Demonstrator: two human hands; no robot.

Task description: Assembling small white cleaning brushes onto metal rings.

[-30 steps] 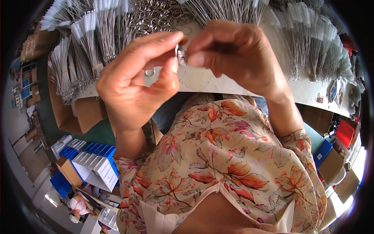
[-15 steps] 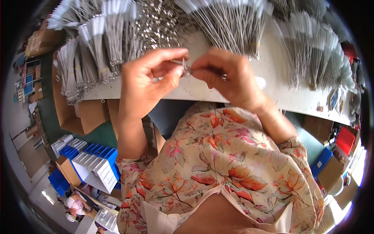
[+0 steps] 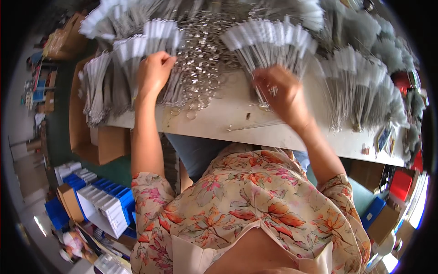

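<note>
Both hands apart: left hand [image 3: 154, 73] curled, fingers in ring pile [image 3: 200, 59]; right hand [image 3: 278, 93] blurred, grip unclear, w/ tagged wire bundle [image 3: 269, 43] fanning just beyond.

Bare white table [image 3: 228, 119] strip near the person passable; beyond, ring pile [image 3: 203, 55] and wire bundles [image 3: 269, 39] obstruct.

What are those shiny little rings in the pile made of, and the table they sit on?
The rings look like bare metal, probably steel: silvery and glinting in the light. The left hand rests at the pile's edge. The table has a smooth, matt, off-white top; it could be painted or laminated board, but the picture cannot settle which. The boxes under it look like plain brown cardboard.
</note>
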